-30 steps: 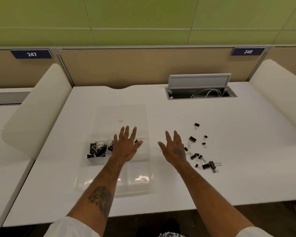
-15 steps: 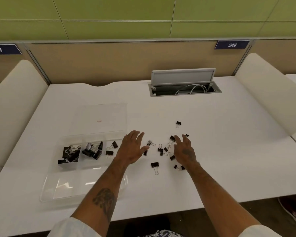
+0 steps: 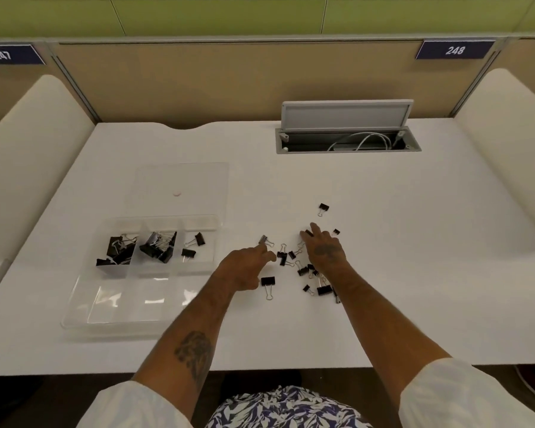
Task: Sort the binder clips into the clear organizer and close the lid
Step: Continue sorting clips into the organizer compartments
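Binder clips (image 3: 324, 290) lie loose on a white counter (image 3: 399, 257), scattered right of centre, with one single clip (image 3: 323, 207) further back and another (image 3: 267, 281) nearer the front edge. The counter sits in a desk bay: a tan partition (image 3: 229, 84) runs along the back under green wall panels (image 3: 229, 13), with blue number plates reading 247 (image 3: 10, 54) and 248 (image 3: 454, 50). Cream padded dividers (image 3: 34, 156) close off both sides.

The clear organizer (image 3: 74, 319) rests on the left half of the counter, its lid (image 3: 183, 180) lying open and flat behind it. All three back compartments hold black clips: a heap in the left one (image 3: 118, 251), a heap in the middle (image 3: 158, 247), and two in the right (image 3: 193, 245). At the back right an open cable hatch (image 3: 346, 117) shows white cables (image 3: 362, 142) inside.

Both forearms reach forward from white sleeves (image 3: 445, 393) over the loose clips, well right of the organizer. The left hand (image 3: 247, 267) is palm down with its fingers bunched forward, a fingertip at a clip (image 3: 263, 240); whether its grip has closed on that clip I cannot tell. The right hand (image 3: 325, 251) lies palm down among the clips with its fingers stretched out, its grip loose, and it covers part of the scatter.
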